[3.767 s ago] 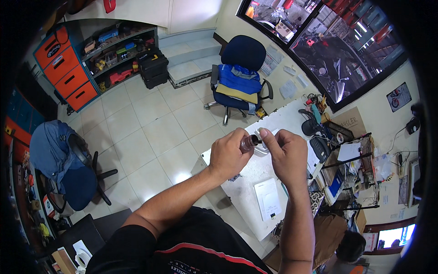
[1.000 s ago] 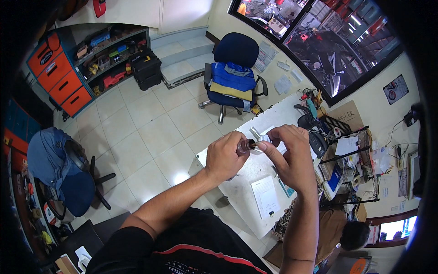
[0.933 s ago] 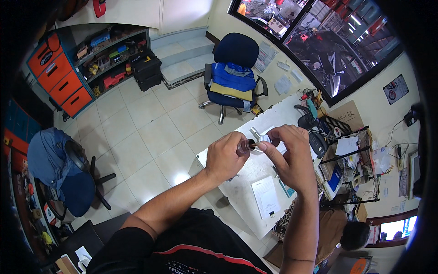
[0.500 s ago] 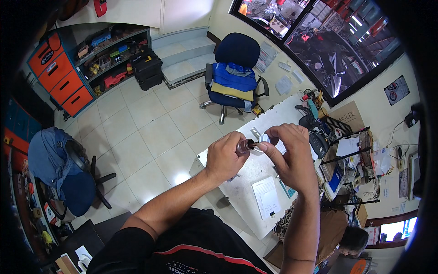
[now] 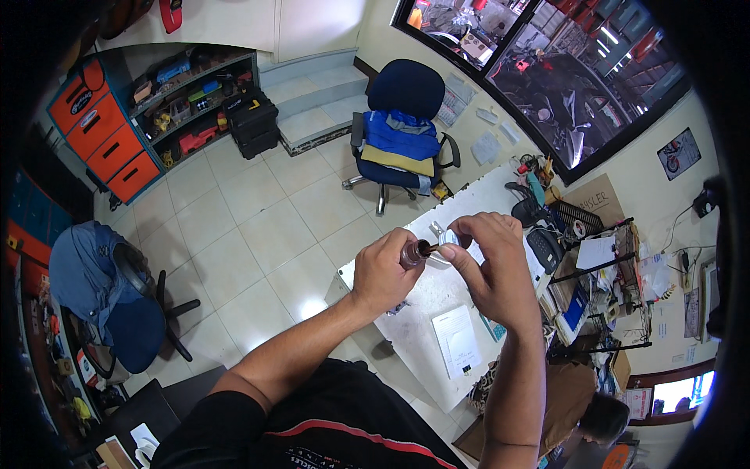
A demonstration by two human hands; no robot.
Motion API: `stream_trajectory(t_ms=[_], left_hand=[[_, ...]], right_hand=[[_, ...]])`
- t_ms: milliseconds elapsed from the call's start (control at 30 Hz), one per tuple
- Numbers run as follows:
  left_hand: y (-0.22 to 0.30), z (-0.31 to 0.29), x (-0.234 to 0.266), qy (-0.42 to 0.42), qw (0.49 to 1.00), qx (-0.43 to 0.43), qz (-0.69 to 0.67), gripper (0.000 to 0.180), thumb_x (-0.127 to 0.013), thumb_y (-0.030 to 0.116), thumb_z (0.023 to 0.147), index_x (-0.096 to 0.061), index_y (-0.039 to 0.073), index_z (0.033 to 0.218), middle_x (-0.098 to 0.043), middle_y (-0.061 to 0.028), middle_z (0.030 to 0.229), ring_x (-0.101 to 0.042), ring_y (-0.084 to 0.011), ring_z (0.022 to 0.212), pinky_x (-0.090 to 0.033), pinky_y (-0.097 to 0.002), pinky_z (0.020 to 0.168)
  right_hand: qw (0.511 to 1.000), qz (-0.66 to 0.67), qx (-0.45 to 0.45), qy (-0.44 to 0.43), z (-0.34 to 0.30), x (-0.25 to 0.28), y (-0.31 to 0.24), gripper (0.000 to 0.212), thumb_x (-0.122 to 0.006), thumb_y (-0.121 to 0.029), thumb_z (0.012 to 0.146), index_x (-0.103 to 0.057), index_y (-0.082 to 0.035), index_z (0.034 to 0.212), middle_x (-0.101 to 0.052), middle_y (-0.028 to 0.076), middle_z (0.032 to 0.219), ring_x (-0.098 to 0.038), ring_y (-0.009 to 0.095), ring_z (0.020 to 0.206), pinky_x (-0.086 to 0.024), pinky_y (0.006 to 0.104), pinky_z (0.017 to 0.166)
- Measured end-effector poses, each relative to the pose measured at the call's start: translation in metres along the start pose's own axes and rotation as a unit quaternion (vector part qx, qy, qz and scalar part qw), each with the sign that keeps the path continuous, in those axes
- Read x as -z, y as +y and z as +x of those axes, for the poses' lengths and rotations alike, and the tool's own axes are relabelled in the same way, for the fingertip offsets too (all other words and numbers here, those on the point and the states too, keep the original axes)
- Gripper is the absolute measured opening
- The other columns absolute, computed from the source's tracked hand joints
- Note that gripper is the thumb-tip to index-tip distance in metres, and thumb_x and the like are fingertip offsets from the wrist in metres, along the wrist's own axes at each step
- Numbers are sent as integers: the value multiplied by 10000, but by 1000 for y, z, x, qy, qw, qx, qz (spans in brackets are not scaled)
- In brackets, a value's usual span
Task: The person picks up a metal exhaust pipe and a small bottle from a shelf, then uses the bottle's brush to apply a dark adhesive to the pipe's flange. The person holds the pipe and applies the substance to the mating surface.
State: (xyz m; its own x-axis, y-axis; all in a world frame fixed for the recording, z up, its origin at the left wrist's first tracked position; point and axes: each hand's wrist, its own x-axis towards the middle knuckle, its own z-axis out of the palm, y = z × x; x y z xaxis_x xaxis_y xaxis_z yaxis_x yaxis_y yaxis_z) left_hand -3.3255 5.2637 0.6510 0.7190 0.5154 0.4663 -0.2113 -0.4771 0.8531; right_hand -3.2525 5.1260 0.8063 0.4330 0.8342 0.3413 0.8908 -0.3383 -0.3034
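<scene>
My left hand (image 5: 383, 267) is wrapped round a small reddish-brown bottle (image 5: 412, 253), tilted with its dark open mouth toward my right hand. My right hand (image 5: 494, 264) pinches a round, whitish cap-like piece (image 5: 449, 238) between thumb and fingers. From the pinch a thin brownish stick (image 5: 433, 248) points at the bottle's mouth; whether its tip is inside cannot be made out. Both hands are held above the white desk (image 5: 422, 316), close together. A whitish object on the desk behind the fingers is partly hidden.
A clipped notepad (image 5: 455, 344) and a teal calculator (image 5: 494, 328) lie on the desk. A black phone (image 5: 544, 248) and a paper rack (image 5: 598, 285) stand right. One person in brown (image 5: 569, 399) sits at lower right. Blue chairs (image 5: 406, 86) stand beyond and left.
Both hands have shifted very slightly to the left, and the view has moved a little. The bottle and the cap-like piece stay in the same hands.
</scene>
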Motion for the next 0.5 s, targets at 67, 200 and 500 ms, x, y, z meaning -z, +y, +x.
stream_trajectory(t_ms=[67,200,500], left_hand=[[0,1,-1,-3,1000,6,-2,255,-814,87,812,-626,50,982,-699,-133,844,-718,-352,736,-547,-436,634],[1,1,-1,2,1000,15,-3,259,-819,93,814,-624,50,979,-706,-136,851,-723,-352,741,-551,-436,637],[1,2,0,2,1000,26,-4,255,-819,100,821,-625,51,979,-712,-141,852,-729,-362,754,-555,-447,645]], right_hand=[[1000,-7,0,-2,1,-1,1,348,-718,-369,972,-679,-34,1056,-647,103,880,-604,303,888,-368,452,926],[1000,-8,5,-1,2,-1,1,351,-711,-371,976,-676,-32,1060,-645,105,887,-601,309,891,-368,453,924],[1000,-14,7,-6,6,1,-1,339,-715,-350,974,-679,-29,1077,-649,109,904,-604,308,904,-370,451,935]])
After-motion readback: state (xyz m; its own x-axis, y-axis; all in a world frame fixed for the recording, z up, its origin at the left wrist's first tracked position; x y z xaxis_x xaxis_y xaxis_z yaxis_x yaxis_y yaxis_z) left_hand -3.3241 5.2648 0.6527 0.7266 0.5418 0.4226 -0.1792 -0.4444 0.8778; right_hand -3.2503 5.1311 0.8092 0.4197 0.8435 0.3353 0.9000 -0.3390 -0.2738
